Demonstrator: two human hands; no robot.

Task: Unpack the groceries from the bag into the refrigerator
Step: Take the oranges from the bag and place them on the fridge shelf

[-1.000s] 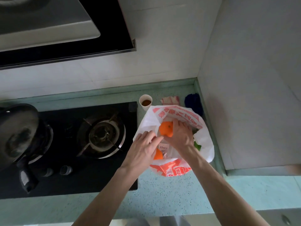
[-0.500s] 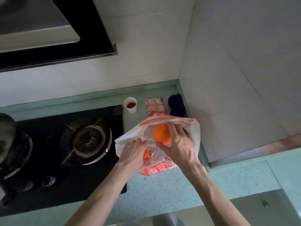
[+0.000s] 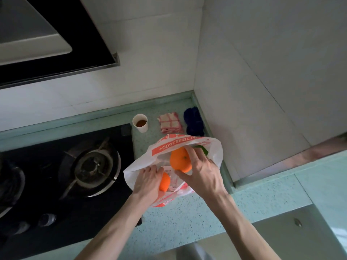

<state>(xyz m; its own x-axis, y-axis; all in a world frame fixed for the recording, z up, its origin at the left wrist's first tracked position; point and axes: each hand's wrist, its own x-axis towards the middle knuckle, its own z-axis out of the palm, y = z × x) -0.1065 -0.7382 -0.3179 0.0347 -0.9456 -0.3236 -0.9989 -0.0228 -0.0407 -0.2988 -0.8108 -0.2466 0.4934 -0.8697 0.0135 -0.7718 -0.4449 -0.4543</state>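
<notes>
The teal countertop carries the white-and-orange plastic grocery bag beside the gas hob, mouth gaping for access; the right hand curls fingers and thumb around an orange, seemingly lifting it clear; the left hand grips a second orange inside the bag, likely to take both together.

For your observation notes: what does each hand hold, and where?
Right hand grips the upper orange round its sides; left hand grips the lower orange inside the bag.
</notes>
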